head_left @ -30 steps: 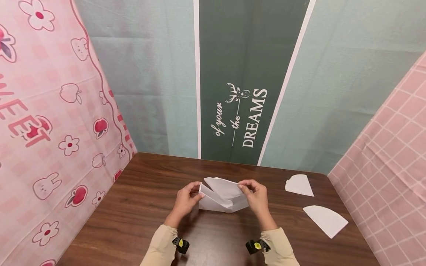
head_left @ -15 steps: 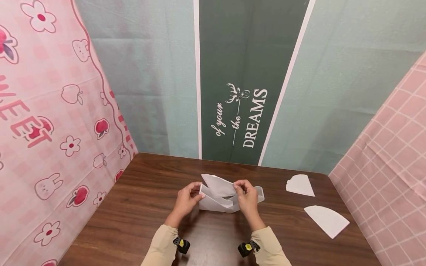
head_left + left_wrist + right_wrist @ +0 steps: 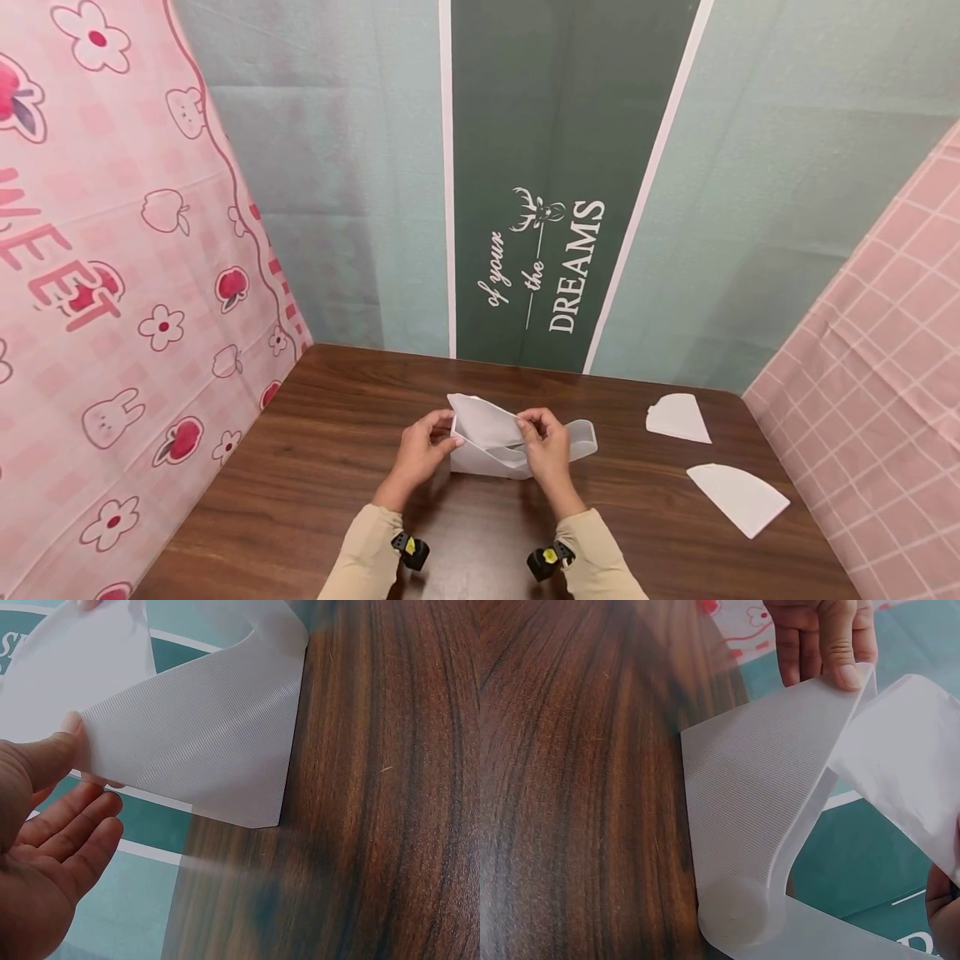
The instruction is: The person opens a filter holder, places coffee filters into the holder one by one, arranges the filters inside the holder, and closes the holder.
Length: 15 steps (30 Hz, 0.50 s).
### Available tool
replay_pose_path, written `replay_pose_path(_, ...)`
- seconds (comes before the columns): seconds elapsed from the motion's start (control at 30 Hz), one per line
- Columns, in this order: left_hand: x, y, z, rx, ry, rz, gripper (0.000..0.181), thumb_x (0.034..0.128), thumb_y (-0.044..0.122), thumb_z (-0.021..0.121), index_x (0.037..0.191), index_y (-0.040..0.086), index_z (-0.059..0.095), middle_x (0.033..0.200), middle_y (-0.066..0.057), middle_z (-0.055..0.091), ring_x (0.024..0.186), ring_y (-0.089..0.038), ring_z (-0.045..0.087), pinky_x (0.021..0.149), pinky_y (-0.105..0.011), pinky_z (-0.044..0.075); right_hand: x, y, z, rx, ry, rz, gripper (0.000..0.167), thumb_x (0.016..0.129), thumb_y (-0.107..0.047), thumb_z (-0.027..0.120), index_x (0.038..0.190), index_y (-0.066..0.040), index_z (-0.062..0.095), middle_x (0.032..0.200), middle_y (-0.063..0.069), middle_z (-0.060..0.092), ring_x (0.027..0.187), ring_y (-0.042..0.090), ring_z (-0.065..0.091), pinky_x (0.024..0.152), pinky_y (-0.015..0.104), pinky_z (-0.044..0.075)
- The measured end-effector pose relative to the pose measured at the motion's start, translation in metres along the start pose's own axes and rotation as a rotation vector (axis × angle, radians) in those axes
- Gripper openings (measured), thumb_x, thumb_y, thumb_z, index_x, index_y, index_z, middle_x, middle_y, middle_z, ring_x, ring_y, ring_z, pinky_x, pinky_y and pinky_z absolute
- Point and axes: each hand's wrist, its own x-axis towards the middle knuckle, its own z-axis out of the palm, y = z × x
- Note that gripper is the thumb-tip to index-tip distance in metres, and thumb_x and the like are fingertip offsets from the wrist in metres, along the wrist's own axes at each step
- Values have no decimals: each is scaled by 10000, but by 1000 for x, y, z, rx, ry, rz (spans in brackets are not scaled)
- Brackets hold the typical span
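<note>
Pinching: left hand (image 3: 422, 446), ribbed, slant-topped whitish holder (image 3: 757, 772); right hand (image 3: 547, 446), smooth white paper (image 3: 911, 750).

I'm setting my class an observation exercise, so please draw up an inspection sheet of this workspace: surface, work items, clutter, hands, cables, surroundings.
Surface: brown wood-grain table.
Work items: white holder, open at the top; white paper, partly behind the holder's near wall, depth inside unclear.
Clutter: two loose white pieces, far paper and near paper, lying apart at the table's right.
Left hand: pinches the holder's edge.
Right hand: pinches the paper.
Cables: nothing seen.
Surroundings: pink printed cloth at left, green cloth lettered "DREAMS" behind, pink checked cloth at right.
</note>
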Motion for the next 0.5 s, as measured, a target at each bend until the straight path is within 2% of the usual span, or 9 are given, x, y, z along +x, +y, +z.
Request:
replay_pose_path(0.17, 0, -1, 1, 0, -11, -5, 338, 762, 63, 760, 1061, 7, 614, 930, -115, 653, 844, -236, 622, 726, -362, 516, 0, 16, 0, -10, -41, 35, 72, 790, 162, 620, 835, 109, 601, 761, 240, 593, 636, 236, 500, 564, 200, 393)
replay_pose_path(0.3, 0, 0, 1, -1, -6, -8, 340, 754, 49, 763, 1057, 6, 616, 926, -114, 654, 841, -233, 622, 725, -354, 516, 1, 36, -2, -73, -102, 65, 132, 779, 142, 637, 870, 46, 633, 762, 170, 606, 648, 208, 498, 576, 232, 394)
replay_pose_path(0.37, 1, 0, 1, 1, -3, -8, 344, 750, 43, 765, 1058, 4, 616, 924, -115, 655, 840, -232, 624, 724, -345, 517, 1, 40, -3, -126, -136, 48, 153, 768, 125, 653, 853, -2, 645, 746, 99, 611, 654, 172, 504, 589, 236, 403)
replay_pose_path(0.5, 1, 1, 0, 0, 0, -6, 350, 747, 33, 765, 1061, 0, 615, 922, -118, 658, 840, -230, 628, 725, -340, 517, 2, 43, -5, -256, -200, -54, 153, 742, 77, 687, 772, -64, 636, 704, -17, 601, 644, 132, 527, 593, 247, 437)
